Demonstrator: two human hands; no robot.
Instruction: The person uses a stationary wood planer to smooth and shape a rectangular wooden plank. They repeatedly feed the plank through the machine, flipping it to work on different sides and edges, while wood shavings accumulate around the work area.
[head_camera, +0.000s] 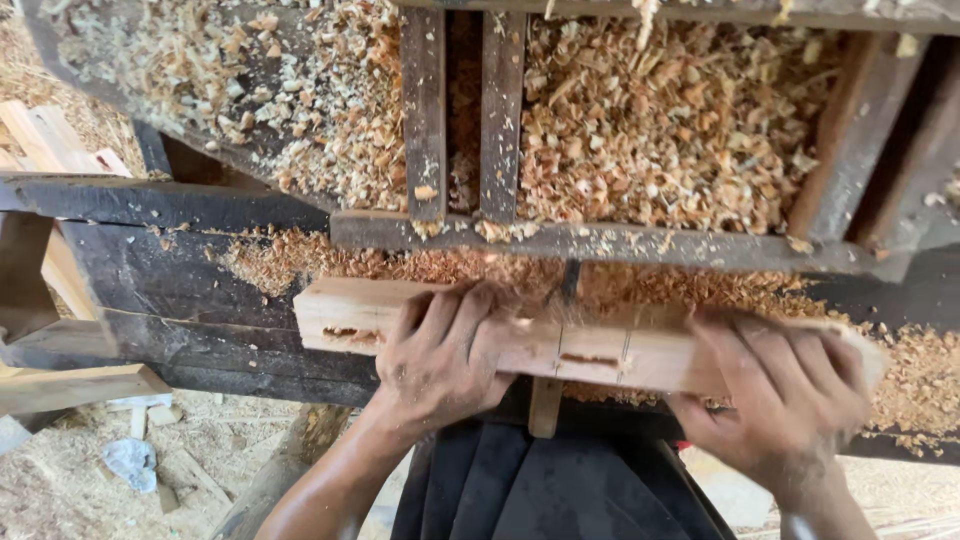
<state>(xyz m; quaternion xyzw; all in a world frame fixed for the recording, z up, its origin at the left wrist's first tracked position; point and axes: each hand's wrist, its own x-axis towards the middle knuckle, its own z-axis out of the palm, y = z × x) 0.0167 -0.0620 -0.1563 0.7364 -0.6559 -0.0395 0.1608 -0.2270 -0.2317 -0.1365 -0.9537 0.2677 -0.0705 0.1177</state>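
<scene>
A pale squared timber beam (590, 345) with cut mortise slots lies across a dark wooden workbench (180, 270). My left hand (445, 350) presses down on the beam near its left half, fingers curled over the top edge. Blurred by motion, my right hand (785, 385) grips the beam's right end, wrapped over the top. Wood shavings (640, 120) cover the bench behind the beam.
Dark wooden slats (462, 110) and a crossbar (600, 242) sit behind the beam. A light wooden peg (545, 405) hangs below it. Loose planks (70, 385) and scraps lie on the sawdust floor at left. My dark clothing (540, 485) shows below.
</scene>
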